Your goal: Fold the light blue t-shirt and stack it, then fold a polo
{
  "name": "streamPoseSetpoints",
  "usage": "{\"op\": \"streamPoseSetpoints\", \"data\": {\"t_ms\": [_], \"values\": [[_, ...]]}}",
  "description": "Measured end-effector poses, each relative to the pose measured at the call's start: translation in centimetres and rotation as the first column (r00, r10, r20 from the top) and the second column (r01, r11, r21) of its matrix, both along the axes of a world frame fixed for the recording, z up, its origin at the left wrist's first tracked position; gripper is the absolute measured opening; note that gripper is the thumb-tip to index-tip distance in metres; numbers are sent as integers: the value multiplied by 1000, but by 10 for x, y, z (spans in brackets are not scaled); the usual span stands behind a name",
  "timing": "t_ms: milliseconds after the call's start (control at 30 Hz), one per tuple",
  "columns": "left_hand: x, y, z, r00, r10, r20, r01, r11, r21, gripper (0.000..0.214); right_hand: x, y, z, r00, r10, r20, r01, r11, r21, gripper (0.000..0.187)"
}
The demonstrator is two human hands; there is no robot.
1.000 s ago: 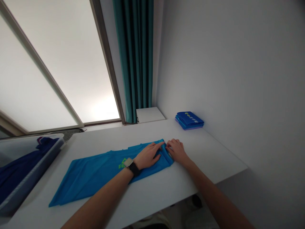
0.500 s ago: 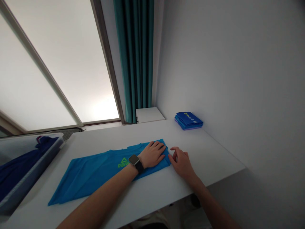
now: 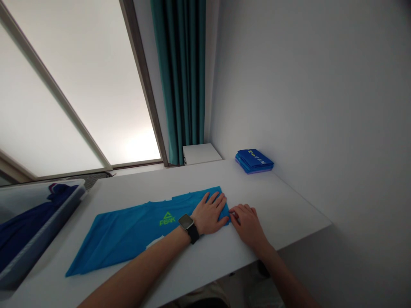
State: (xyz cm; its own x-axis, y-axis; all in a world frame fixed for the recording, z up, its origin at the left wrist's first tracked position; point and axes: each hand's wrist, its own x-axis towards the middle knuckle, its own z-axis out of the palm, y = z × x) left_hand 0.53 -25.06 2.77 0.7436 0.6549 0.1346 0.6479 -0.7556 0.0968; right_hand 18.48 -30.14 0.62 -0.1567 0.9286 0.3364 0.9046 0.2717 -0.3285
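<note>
A bright blue shirt [image 3: 128, 233] with a green printed logo lies folded lengthwise on the white table [image 3: 199, 265]. My left hand [image 3: 210, 212], a watch on its wrist, lies flat with fingers spread on the shirt's right end. My right hand [image 3: 247, 222] rests just beyond that end, its fingertips pinched at the near corner of the cloth.
A stack of folded blue garments [image 3: 254, 161] sits at the table's far right by the wall. At the left stands a clear plastic bin [image 3: 41, 226] holding dark blue clothes. A teal curtain [image 3: 183, 77], a window and a small white cabinet [image 3: 201, 153] are behind the table.
My left hand slid nearer along the shirt's right end. My right hand drew back off the cloth, then returned to its near corner with fingers pinched.
</note>
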Motion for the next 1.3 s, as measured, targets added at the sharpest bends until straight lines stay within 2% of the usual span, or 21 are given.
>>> {"op": "streamPoseSetpoints", "data": {"t_ms": [133, 267, 433, 567, 733, 867, 1067, 1200, 1300], "values": [[-2, 8, 3, 1000, 8, -1, -8, 1000, -30, 58, 1, -1, -1, 1000, -9, -27, 9, 1000, 12, 18], [-6, 23, 8, 997, 79, -19, -80, 996, -28, 54, -1, 0, 1, 999, 3, -46, -2, 1000, 9, 21], [-8, 34, 5, 992, 126, -27, -127, 991, -43, 57, -1, 0, -1, 995, 7, -96, -6, 1000, 10, 26], [-9, 32, 4, 990, 142, -12, -143, 989, -38, 55, 1, 2, -4, 990, 14, -142, -10, 999, 33, 32], [-22, 16, 15, 984, 175, 40, -175, 985, 6, 54, 1, 11, -5, 992, 13, -129, -2, 996, 89, 40], [-53, -3, 19, 981, 192, 37, -193, 981, 28, 56, -22, 21, 2, 999, 50, 10, -51, 995, 90, 45], [-126, -27, 25, 983, 182, 11, -182, 983, 28, 54, -93, 32, 20, 962, 240, 133, -243, 970, 3, 51], [-178, -40, 40, 985, 170, -31, -171, 985, -11, 51, -119, 40, 17, 960, 228, 164, -208, 969, -132, 57], [-215, -48, 44, 967, 245, -70, -247, 969, -26, 52, -122, 46, 8, 965, 212, 157, -182, 965, -190, 64]]}}
